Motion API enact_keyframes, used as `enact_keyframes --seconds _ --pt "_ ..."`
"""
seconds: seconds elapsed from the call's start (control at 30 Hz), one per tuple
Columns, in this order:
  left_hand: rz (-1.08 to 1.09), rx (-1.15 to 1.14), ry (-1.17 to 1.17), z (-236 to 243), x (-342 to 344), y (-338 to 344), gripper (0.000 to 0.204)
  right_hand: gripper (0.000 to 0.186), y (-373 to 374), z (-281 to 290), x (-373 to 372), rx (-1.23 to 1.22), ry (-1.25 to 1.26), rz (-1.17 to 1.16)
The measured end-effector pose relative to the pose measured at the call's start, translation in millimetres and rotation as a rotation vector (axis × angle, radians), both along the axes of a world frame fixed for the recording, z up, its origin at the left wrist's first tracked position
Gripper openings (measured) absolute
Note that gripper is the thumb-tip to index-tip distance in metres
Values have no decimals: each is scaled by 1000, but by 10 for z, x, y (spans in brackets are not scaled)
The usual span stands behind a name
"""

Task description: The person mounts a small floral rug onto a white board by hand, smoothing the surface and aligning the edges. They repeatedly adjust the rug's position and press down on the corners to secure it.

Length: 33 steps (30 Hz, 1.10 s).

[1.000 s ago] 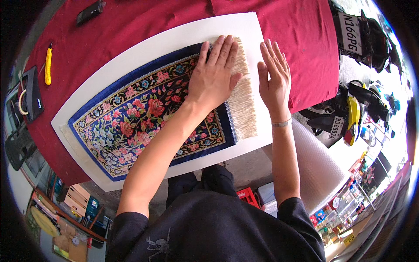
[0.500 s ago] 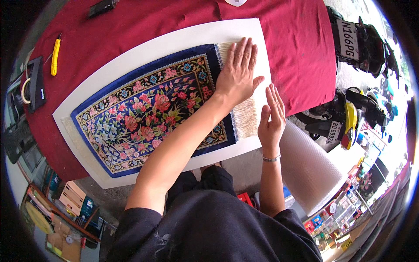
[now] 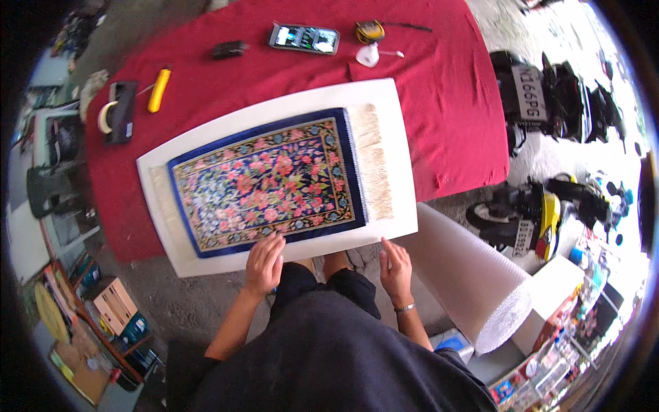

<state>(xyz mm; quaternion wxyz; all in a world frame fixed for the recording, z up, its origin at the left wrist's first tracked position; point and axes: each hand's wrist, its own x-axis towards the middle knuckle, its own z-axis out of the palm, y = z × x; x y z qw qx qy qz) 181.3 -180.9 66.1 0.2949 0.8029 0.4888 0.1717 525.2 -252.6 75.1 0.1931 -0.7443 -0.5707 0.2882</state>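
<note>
Hands at the near edge of the white board (image 3: pixel 206 147). Left hand (image 3: pixel 264 264) lies palm down, fingers spread and unclenched, fingertips on the board's near margin and touching the blue border of the small floral rug (image 3: pixel 268 185); it grasps nothing. Right hand (image 3: pixel 396 266) likewise loose, fingertips at or just under the board's near right edge; whether it touches cannot be told from this angle.

Rug lies flat on the board, centred, pale fringe (image 3: pixel 374 161) at its right end and a fainter fringe at its left. Board rests on the red tablecloth (image 3: pixel 446 89).

Handling, as judgement: rug looks thin, soft and light, apt to slide or crease on the smooth board; fringe tangles easily. Board appears stiff and light, probably foam-like, dentable at corners. Best hold is both long edges of the board, not the rug.

Beyond: tape dispenser (image 3: pixel 113 117), yellow cutter (image 3: pixel 158 89), phone (image 3: pixel 304 38), bubble wrap roll (image 3: pixel 467 275) at right.

Hidden: board's underside, both palms, table legs. Rim objects are bent and blurred.
</note>
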Motion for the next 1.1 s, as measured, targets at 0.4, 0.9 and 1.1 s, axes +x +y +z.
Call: enact_keyframes --seconds 0.4,0.9,1.1 --pt "886 -984 123 -564 -913 -3211 45 24 591 424 -139 183 30 528" --pt "1246 -585 -651 -1107 -1565 -3931 44 40 -579 -465 -1095 -380 -71 812" --pt "1249 -793 -578 -1716 -2029 -5200 41 45 -2050 -1743 -397 -823 -153 384"
